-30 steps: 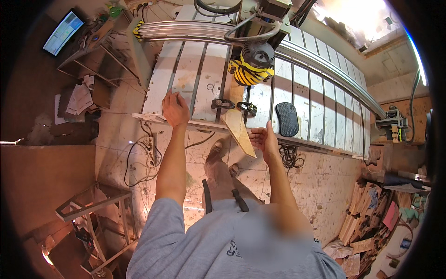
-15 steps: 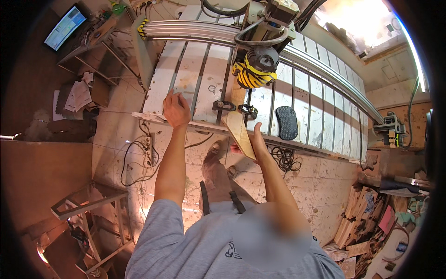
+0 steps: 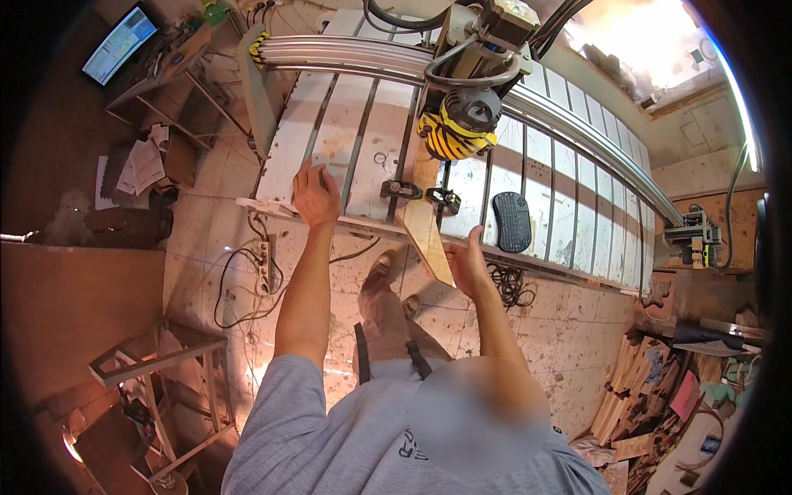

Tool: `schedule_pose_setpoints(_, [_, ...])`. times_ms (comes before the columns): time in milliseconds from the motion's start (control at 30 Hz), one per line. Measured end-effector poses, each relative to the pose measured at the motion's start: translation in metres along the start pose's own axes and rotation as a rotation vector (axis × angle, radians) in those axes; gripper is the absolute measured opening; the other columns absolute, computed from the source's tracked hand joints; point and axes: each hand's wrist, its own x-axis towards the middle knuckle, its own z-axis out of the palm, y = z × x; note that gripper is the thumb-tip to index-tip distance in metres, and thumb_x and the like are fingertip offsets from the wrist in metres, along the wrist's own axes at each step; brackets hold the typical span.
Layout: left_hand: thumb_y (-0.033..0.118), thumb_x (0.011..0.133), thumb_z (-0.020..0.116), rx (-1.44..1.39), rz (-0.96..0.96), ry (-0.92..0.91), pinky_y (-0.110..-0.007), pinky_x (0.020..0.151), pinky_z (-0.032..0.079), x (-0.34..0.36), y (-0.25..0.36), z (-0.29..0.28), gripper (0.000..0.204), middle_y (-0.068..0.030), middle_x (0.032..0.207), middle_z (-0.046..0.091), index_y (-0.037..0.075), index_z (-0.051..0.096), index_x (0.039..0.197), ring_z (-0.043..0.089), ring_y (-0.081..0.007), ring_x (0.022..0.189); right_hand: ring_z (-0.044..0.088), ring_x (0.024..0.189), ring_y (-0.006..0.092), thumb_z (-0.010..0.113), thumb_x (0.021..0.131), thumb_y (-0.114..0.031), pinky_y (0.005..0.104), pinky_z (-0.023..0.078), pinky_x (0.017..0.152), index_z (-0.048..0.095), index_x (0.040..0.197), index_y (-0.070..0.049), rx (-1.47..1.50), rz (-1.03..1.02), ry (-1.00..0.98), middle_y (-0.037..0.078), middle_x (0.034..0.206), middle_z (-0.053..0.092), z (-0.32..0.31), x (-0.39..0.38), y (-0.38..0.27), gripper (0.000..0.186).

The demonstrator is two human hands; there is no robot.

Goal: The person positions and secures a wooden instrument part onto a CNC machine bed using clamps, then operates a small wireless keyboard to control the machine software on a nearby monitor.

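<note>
A pale wooden board [image 3: 426,245] juts out over the near edge of the slotted machine bed [image 3: 325,136]. Two black clamps stand where it crosses that edge, the left clamp [image 3: 400,190] and the right clamp [image 3: 445,200]. My right hand [image 3: 468,263] is just right of the board's near end, thumb up and fingers loosely bent, gripping nothing; whether its fingertips touch the board I cannot tell. My left hand [image 3: 317,196] rests at the bed's near left edge with loosely curved fingers and nothing visible in it.
Above the board hangs a router spindle [image 3: 469,114] wrapped in yellow-and-black tape, on a metal gantry [image 3: 346,56]. A small black keyboard [image 3: 511,223] lies right of the clamps. Cables [image 3: 513,286] and a power strip [image 3: 265,266] are below the bed; wood offcuts [image 3: 631,388] are piled at right.
My right hand has come out from under the board's near end and moved a little to the right. My left hand has stayed in place on the bed's edge.
</note>
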Motion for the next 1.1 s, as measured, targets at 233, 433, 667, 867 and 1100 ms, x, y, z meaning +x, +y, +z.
schedule_pose_setpoints(233, [0.019, 0.095, 0.062, 0.019, -0.034, -0.008, -0.045, 0.093, 0.054, -0.001, -0.002, 0.0, 0.017, -0.008, 0.135, 0.064, 0.01, 0.071, 0.107, 0.06, -0.032, 0.117, 0.07, 0.082, 0.0212, 0.013, 0.088, -0.091, 0.0339, 0.059, 0.074, 0.065, 0.104, 0.003, -0.091, -0.061, 0.084, 0.013, 0.089, 0.066, -0.025, -0.026, -0.007, 0.108])
schedule_pose_setpoints(433, [0.018, 0.095, 0.062, 0.016, -0.043, -0.006, -0.045, 0.094, 0.053, -0.001, -0.002, 0.0, 0.016, -0.0083, 0.135, 0.064, 0.01, 0.071, 0.106, 0.06, -0.032, 0.117, 0.069, 0.078, 0.0182, 0.049, 0.103, -0.063, 0.031, 0.057, 0.069, 0.068, 0.097, 0.002, -0.342, -0.204, 0.295, 0.01, 0.085, 0.069, -0.018, -0.036, -0.012, 0.067])
schedule_pose_setpoints(667, [0.016, 0.095, 0.062, 0.009, -0.02, -0.02, -0.045, 0.095, 0.052, 0.0, 0.001, 0.0, 0.016, -0.0107, 0.135, 0.063, 0.009, 0.071, 0.106, 0.06, -0.034, 0.117, 0.064, 0.071, 0.0136, 0.069, 0.098, -0.032, 0.0299, 0.052, 0.066, 0.07, 0.093, 0.001, -0.585, -0.624, 0.484, 0.007, 0.08, 0.069, -0.008, -0.022, -0.07, 0.033])
schedule_pose_setpoints(867, [0.017, 0.095, 0.062, -0.001, -0.034, -0.012, -0.045, 0.099, 0.051, -0.002, 0.001, -0.001, 0.017, -0.0128, 0.136, 0.064, 0.008, 0.071, 0.107, 0.06, -0.0336, 0.121, 0.054, 0.12, 0.0357, 0.082, 0.084, -0.043, 0.0491, 0.046, 0.1, 0.062, 0.125, 0.001, -1.084, -0.794, 1.178, 0.023, 0.131, 0.058, -0.043, -0.041, -0.067, 0.063])
schedule_pose_setpoints(1100, [0.017, 0.096, 0.061, 0.0, -0.065, -0.033, -0.045, 0.1, 0.05, -0.001, 0.001, 0.001, 0.017, -0.011, 0.136, 0.063, 0.009, 0.07, 0.108, 0.058, -0.0341, 0.122, 0.035, 0.141, 0.048, 0.081, 0.082, -0.05, 0.0561, 0.033, 0.115, 0.042, 0.151, -0.001, -1.236, -0.559, 1.137, 0.029, 0.15, 0.04, -0.055, -0.032, -0.043, 0.093])
